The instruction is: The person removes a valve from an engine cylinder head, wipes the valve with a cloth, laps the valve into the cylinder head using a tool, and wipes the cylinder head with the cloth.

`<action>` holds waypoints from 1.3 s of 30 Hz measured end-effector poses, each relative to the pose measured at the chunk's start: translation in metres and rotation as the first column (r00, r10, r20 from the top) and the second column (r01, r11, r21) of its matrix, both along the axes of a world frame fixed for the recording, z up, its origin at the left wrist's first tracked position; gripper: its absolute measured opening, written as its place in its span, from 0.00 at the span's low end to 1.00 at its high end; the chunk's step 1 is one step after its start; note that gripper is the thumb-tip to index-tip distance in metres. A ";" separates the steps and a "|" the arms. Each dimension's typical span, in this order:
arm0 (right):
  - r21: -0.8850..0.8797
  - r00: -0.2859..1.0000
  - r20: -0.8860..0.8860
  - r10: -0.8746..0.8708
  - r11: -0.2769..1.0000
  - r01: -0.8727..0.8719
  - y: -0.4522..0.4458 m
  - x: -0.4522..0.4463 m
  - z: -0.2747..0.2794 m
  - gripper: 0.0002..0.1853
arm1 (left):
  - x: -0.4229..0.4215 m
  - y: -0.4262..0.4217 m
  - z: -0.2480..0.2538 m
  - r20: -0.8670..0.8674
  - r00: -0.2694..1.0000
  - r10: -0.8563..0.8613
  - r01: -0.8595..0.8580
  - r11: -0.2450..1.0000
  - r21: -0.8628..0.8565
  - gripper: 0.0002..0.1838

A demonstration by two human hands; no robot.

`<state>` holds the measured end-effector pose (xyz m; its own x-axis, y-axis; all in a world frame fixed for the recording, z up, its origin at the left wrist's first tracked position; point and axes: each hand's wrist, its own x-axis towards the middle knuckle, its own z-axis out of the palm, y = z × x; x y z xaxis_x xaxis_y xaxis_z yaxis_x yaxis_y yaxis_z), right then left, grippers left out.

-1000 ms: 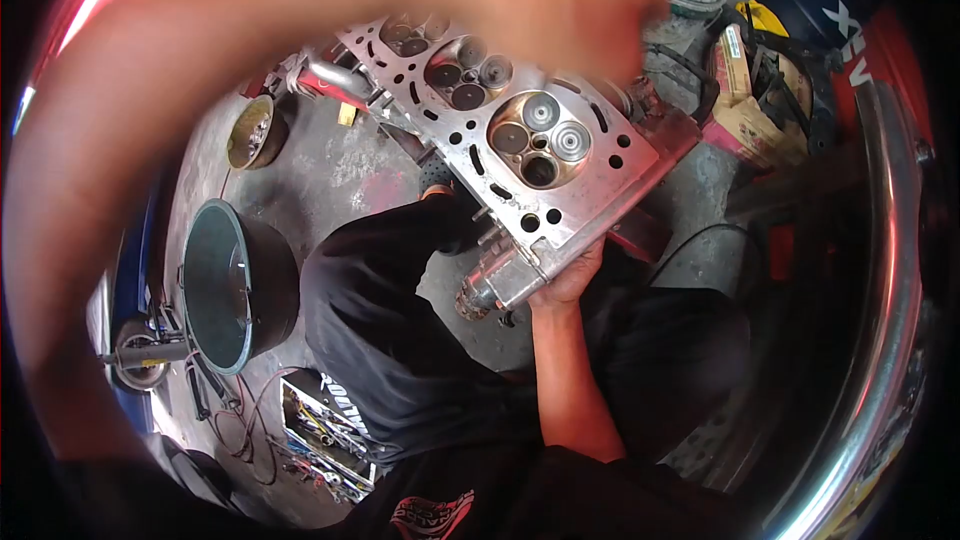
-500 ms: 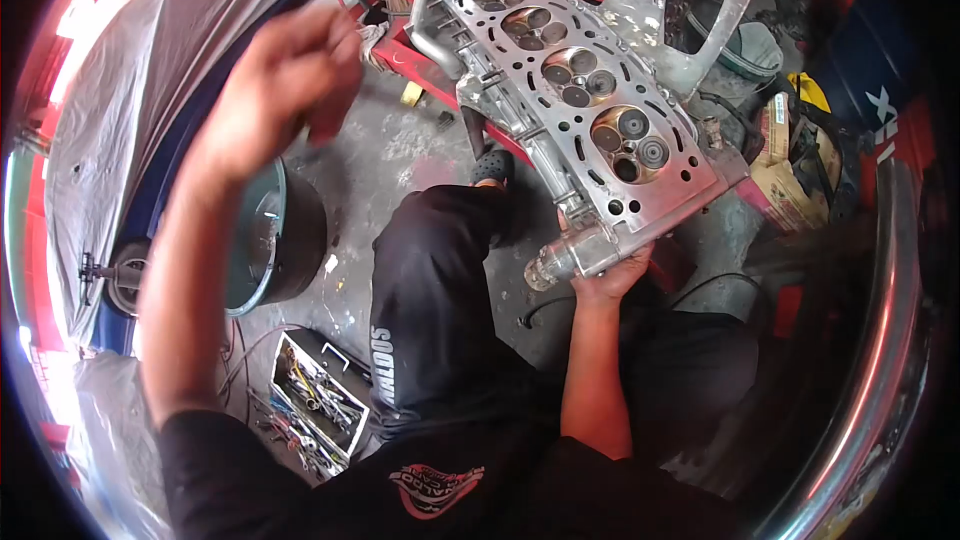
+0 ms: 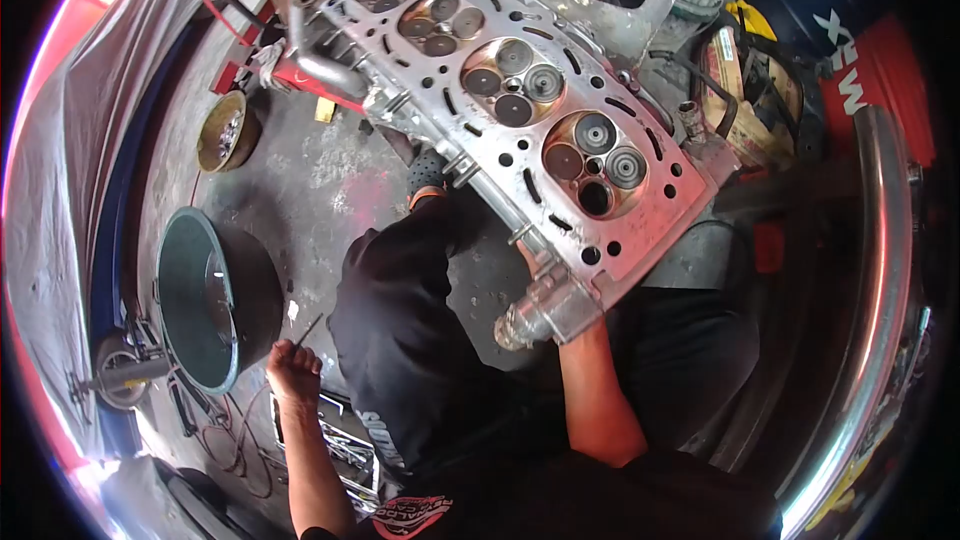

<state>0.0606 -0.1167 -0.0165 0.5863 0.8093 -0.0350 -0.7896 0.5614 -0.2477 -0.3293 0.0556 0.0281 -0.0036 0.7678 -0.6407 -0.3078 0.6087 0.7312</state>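
Observation:
A large metal cylinder head (image 3: 480, 70) lies tilted across the upper middle, its flat face with round chambers and valves turned toward me. My right hand (image 3: 584, 333) grips its near end from below; most of the fingers are hidden behind the metal, beside the round housing (image 3: 535, 318). Low on the left, away from the cylinder head, my left hand (image 3: 293, 372) is closed on a thin dark tool (image 3: 309, 329) that points up and right.
A dark green tub (image 3: 195, 305) stands left of my knee, with a bowl of small parts (image 3: 226, 132) beyond it. A toolbox (image 3: 345, 450) sits partly behind my left arm. A chrome bar (image 3: 885, 300) curves along the right. An opened carton (image 3: 735, 90) lies at upper right.
My left hand has come down from above, first over the cylinder head, then over the tub, to beside my knee. The cylinder head now appears nearer and larger than half a second ago.

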 end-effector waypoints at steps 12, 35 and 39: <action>-0.088 0.985 -0.103 0.140 0.985 -0.149 -0.027 -0.007 -0.010 0.28 | 0.005 0.023 -0.050 -0.420 0.880 -0.220 0.196 0.975 -0.100 0.08; 0.125 0.990 0.085 0.114 0.984 -0.124 0.002 0.015 0.007 0.25 | -0.025 -0.043 0.026 0.561 0.823 -0.089 -0.089 0.955 0.282 0.16; -0.024 0.991 0.089 -0.101 0.994 0.104 0.013 0.001 0.026 0.28 | -0.036 -0.052 0.012 0.650 0.758 -0.056 -0.136 0.961 0.241 0.15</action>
<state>0.0617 -0.1033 0.0091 0.6681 0.7440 -0.0022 -0.7026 0.6300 -0.3309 -0.3656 0.0033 0.0400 0.3019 0.9115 -0.2792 -0.7828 0.4042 0.4731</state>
